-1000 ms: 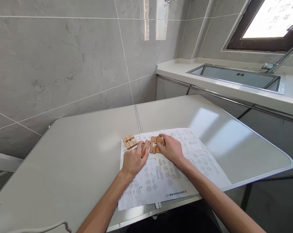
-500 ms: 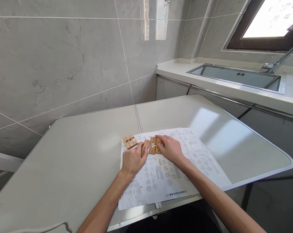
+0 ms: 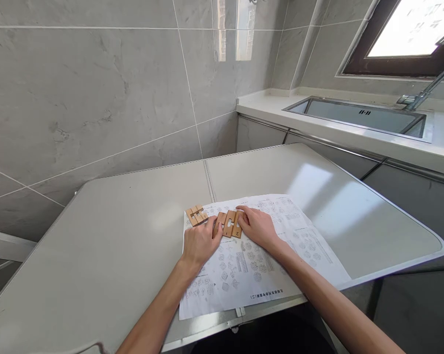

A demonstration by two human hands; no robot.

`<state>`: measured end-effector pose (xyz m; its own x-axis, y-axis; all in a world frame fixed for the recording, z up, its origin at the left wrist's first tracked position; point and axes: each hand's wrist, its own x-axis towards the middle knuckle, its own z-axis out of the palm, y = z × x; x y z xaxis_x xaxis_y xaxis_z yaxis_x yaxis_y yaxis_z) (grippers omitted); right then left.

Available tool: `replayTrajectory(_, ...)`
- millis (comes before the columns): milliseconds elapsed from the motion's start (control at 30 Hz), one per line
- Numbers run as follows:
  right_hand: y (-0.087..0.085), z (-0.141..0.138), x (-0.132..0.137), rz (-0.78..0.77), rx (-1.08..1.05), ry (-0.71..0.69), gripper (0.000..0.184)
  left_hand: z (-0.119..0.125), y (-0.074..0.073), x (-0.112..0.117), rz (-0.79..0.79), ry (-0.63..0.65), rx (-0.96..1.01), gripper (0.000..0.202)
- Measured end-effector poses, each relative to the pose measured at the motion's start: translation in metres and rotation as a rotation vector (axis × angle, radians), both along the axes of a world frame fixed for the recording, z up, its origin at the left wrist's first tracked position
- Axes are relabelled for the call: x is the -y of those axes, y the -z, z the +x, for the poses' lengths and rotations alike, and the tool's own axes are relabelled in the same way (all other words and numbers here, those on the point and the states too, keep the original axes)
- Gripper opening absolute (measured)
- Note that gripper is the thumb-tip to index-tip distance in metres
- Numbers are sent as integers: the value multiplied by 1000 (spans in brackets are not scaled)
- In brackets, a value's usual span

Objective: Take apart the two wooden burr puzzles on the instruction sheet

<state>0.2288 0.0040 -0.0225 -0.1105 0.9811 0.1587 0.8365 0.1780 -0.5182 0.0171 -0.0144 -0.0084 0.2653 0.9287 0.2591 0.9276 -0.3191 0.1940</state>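
Note:
Three flat notched wooden pieces lie side by side on a printed instruction sheet on a grey folding table. My left hand rests on the sheet with its fingertips against the leftmost piece. My right hand lies to the right, fingers pressed against the rightmost piece. Both hands squeeze the row from either side. A separate group of joined wooden pieces sits just left of the row, near my left hand's knuckles.
A tiled wall stands behind the table. A counter with a steel sink and a tap runs along the right, under a window. The table's near edge has a hinge below the sheet.
My two hands have pushed the three loose wooden pieces together into a tight row, and the pieces slid slightly left. The joined group has not moved.

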Motion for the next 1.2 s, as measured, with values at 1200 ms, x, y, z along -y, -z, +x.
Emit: replayTrajectory(1200,4,-4,4,72,-73,-205,29,-18,-5,-18,321,-88,253,18)
